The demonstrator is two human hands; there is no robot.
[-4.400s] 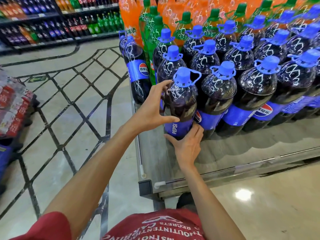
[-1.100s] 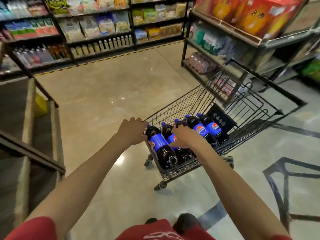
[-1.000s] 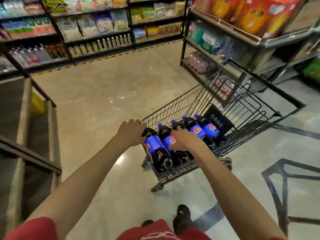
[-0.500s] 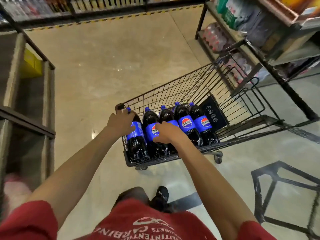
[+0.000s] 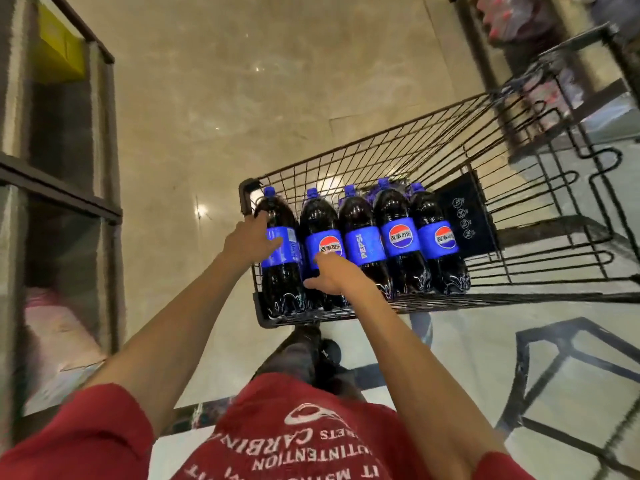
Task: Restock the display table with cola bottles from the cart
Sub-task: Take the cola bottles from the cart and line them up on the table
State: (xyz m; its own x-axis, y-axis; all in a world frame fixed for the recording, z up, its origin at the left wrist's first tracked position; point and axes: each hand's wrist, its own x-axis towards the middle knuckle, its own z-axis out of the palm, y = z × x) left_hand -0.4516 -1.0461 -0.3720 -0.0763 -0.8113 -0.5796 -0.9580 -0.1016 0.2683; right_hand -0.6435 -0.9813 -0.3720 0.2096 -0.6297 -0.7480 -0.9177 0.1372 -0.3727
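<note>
Five bottles are lying at the cart's near edge, none lifted; left hand is gripping the leftmost bottle; right hand, fingers straight, is touching the next bottle.

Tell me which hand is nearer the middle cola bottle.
Right. The right hand touches the second bottle, next to the middle bottle; the left hand holds the leftmost bottle.

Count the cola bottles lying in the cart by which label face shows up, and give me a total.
Cola bottles with round logo up: 3
Cola bottle with PEPSI wordmark up: 1
Cola bottle with small-print side up, under the left hand: 1
Total: 5
</note>
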